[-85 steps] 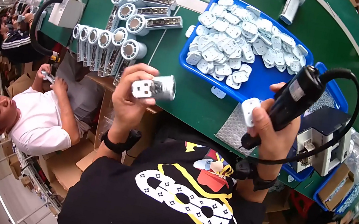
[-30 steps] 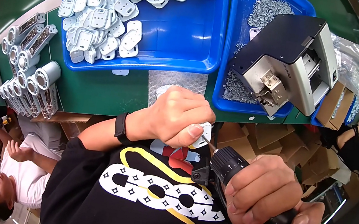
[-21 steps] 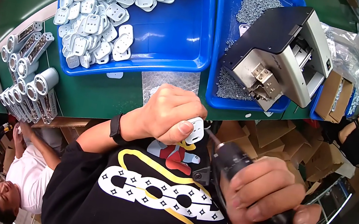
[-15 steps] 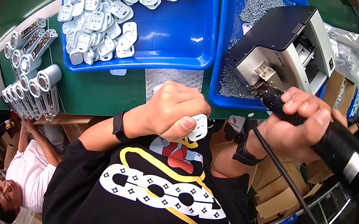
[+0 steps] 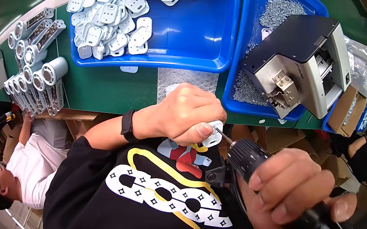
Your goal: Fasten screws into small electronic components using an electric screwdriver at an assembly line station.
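Observation:
My left hand [image 5: 183, 114] is closed around a small white plastic part [image 5: 213, 134], held in front of my chest just below the table edge. My right hand [image 5: 293, 200] grips a black electric screwdriver [image 5: 258, 163], and its thin bit touches the white part next to my left thumb. A blue tray [image 5: 191, 38] holds several matching white plastic parts at the upper left. A second blue tray [image 5: 237, 70] holds loose screws and a grey and black screw feeder box [image 5: 303, 66].
Silver cylindrical assemblies [image 5: 38, 80] lie in a row on the green table at the left. A patch of bubble wrap [image 5: 184, 78] lies between the trays. A person in a white shirt [image 5: 30, 171] sits lower left. Cardboard boxes [image 5: 347, 110] stand at the right.
My right hand brought the screwdriver down from the screw feeder to the white part in my left hand. Earlier the view swung from the cylinders to the trays.

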A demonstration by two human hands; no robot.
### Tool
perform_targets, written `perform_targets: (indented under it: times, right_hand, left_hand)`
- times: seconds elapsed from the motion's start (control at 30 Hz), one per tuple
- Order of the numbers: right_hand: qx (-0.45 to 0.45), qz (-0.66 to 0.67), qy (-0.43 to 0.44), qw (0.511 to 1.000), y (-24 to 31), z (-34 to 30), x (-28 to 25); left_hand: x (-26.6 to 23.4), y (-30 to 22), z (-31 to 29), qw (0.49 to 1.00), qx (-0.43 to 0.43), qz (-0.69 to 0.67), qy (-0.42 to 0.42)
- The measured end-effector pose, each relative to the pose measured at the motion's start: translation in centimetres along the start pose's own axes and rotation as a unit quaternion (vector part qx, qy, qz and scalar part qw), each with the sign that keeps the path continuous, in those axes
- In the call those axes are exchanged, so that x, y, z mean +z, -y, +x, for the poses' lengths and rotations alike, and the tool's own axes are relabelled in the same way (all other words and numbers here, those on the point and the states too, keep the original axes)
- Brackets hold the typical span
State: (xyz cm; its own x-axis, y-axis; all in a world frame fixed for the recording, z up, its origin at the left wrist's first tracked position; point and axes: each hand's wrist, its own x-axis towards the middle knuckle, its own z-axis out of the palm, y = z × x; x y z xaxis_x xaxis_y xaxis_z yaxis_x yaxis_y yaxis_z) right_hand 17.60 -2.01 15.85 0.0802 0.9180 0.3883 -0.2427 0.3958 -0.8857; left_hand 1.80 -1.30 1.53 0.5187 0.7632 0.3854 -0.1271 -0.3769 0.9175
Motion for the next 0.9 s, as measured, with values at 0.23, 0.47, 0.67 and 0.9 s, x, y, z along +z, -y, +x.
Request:
perform_targets:
  times: [0.23,0.47,0.67,0.9]
  right_hand:
    - [0.039,0.009,0.052,0.998,-0.4,0.9,-0.3]
    - [-0.001,0.031,0.056,0.998,-0.7,0.7,0.7]
    - [-0.004,0.083,-0.023,0.996,0.0,-0.9,2.0]
    - [0.179,-0.059,0.087,0.978,-2.2,0.6,-0.2]
  left_hand:
    - [0.0,-0.1,-0.1,1.0,0.003,-0.002,-0.003]
    - [0.2,0.0,0.5,1.0,0.022,-0.01,-0.003]
    - [-0.5,-1.2,-0.6,0.999,0.026,0.019,-0.042]
    - [-17.6,-1.5,6.6,0.846,0.117,0.52,-0.024]
